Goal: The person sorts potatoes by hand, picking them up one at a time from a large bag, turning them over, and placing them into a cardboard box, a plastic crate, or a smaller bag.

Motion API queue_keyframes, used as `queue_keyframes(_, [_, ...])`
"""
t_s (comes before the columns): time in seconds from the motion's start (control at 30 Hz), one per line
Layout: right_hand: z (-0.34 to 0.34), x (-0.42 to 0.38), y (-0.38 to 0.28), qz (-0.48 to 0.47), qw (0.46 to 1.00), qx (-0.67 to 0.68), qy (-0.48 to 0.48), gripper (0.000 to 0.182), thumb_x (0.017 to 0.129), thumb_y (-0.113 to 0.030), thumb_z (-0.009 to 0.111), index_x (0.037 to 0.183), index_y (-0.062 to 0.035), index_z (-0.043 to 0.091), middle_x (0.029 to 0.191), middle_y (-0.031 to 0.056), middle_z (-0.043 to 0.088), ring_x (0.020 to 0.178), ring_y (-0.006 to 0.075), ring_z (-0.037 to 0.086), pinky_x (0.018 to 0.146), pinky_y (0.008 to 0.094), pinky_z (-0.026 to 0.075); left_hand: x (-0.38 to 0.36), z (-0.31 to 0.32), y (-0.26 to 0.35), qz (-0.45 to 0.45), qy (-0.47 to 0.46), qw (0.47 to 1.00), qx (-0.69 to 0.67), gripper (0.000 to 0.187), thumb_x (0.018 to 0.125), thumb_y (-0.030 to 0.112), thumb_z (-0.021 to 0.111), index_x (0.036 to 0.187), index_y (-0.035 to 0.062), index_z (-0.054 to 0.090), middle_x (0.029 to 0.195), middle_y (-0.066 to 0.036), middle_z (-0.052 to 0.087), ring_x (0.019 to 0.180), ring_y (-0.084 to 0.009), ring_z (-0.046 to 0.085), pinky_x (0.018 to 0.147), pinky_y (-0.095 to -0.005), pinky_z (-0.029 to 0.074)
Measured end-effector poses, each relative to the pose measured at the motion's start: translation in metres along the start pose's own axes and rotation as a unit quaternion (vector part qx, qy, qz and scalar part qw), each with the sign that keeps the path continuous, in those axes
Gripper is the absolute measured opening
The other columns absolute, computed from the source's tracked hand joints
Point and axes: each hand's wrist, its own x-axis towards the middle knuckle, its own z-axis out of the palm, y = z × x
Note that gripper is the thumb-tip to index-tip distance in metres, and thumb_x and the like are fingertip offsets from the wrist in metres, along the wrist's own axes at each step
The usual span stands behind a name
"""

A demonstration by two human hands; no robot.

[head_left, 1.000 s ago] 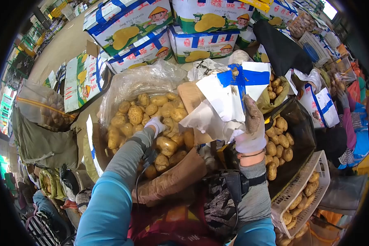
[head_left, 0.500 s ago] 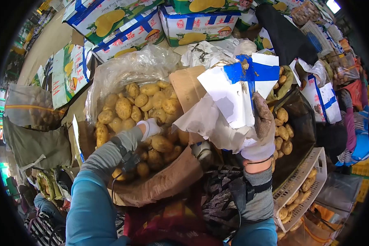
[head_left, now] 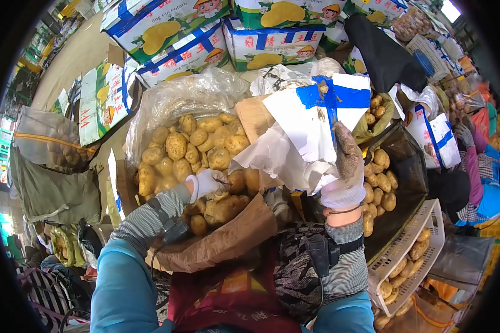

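My left hand (head_left: 206, 184), in a white glove with soiled fingers, curls over a potato at the right side of a heap of potatoes (head_left: 176, 145). The heap lies in a carton lined with clear plastic (head_left: 197, 89) and brown paper (head_left: 222, 244). My right hand (head_left: 347, 166), its glove brown with dirt, grips the right edge of a white cardboard piece (head_left: 294, 119) with blue tape. The thumb is partly hidden behind it. Crumpled pale paper (head_left: 272, 152) hangs at the cardboard's lower left.
Printed potato cartons (head_left: 275, 47) are stacked ahead. At right are a dark-lined container of potatoes (head_left: 380, 183) and a white plastic crate (head_left: 380, 272) holding potatoes. A bagged sack (head_left: 55, 139) stands left. Another person's blue sleeve (head_left: 490, 197) shows far right.
My left hand has shifted slightly right and down over the potatoes, and its soiled fingers now show. My right hand and the cardboard have moved slightly left. The whole view has shifted a little.
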Motion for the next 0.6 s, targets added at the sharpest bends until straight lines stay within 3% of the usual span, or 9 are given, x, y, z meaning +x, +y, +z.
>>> queue_keyframes(0.1, [-0.004,0.0,-0.002,0.001,1.0,0.008,-0.009,0.029,0.093,-0.011,0.054,0.119,0.0029,0.055,0.112,0.0156,0.063,0.103,0.0265,0.063,0.089,0.0397,0.054,-0.006,0.003,0.015,-0.035,-0.04,0.992,0.114,0.021,0.082,0.012,0.068,0.102,0.0042,0.069,0.086,-0.003,0.067,0.071,-0.0094,0.061,0.053,-0.0234,0.048])
queue_keyframes(0.2, [0.002,0.001,0.0,-0.005,1.0,-0.023,0.005,0.03,0.094,-0.013,0.053,0.12,0.0033,0.054,0.113,0.0156,0.063,0.104,0.0271,0.063,0.089,0.0398,0.053,-0.003,-0.006,0.019,-0.002,-0.058,0.978,0.198,0.026,0.077,0.011,0.069,0.102,0.0059,0.071,0.09,-0.007,0.069,0.079,-0.0165,0.066,0.059,-0.0294,0.053])
queue_keyframes(0.3, [0.004,0.0,-0.002,-0.01,0.999,-0.039,0.012,0.032,0.096,-0.015,0.05,0.122,0.0041,0.052,0.116,0.0165,0.061,0.106,0.028,0.061,0.091,0.0415,0.052,0.014,-0.015,0.021,0.037,-0.105,0.956,0.273,0.031,0.077,0.012,0.069,0.108,0.0045,0.069,0.09,-0.009,0.069,0.076,-0.0199,0.067,0.059,-0.0312,0.054])
queue_keyframes(0.47, [-0.002,0.002,-0.006,-0.011,0.999,-0.032,0.013,0.036,0.096,-0.016,0.048,0.126,0.0056,0.048,0.121,0.019,0.058,0.11,0.0307,0.06,0.094,0.0455,0.05,0.096,-0.043,-0.024,0.067,-0.224,0.934,0.27,0.035,0.076,0.013,0.067,0.11,0.0064,0.068,0.091,-0.006,0.069,0.076,-0.0203,0.067,0.061,-0.0315,0.055])
queue_keyframes(0.53, [-0.001,0.002,-0.009,0.003,1.0,0.003,-0.02,0.036,0.096,-0.015,0.047,0.125,0.0054,0.049,0.121,0.0191,0.058,0.11,0.0316,0.059,0.095,0.0458,0.05,0.1,-0.041,-0.018,0.03,-0.222,0.937,0.267,0.037,0.076,0.012,0.067,0.112,0.0077,0.067,0.091,-0.006,0.07,0.076,-0.0207,0.067,0.062,-0.0322,0.055])
queue_keyframes(0.6, [-0.001,0.002,-0.011,0.009,0.999,0.025,-0.034,0.035,0.096,-0.015,0.047,0.125,0.0053,0.049,0.121,0.019,0.058,0.11,0.0317,0.059,0.095,0.0457,0.05,0.057,-0.027,0.033,-0.02,-0.164,0.936,0.311,0.039,0.075,0.012,0.068,0.114,0.0095,0.067,0.09,-0.006,0.07,0.074,-0.022,0.067,0.061,-0.0332,0.055])
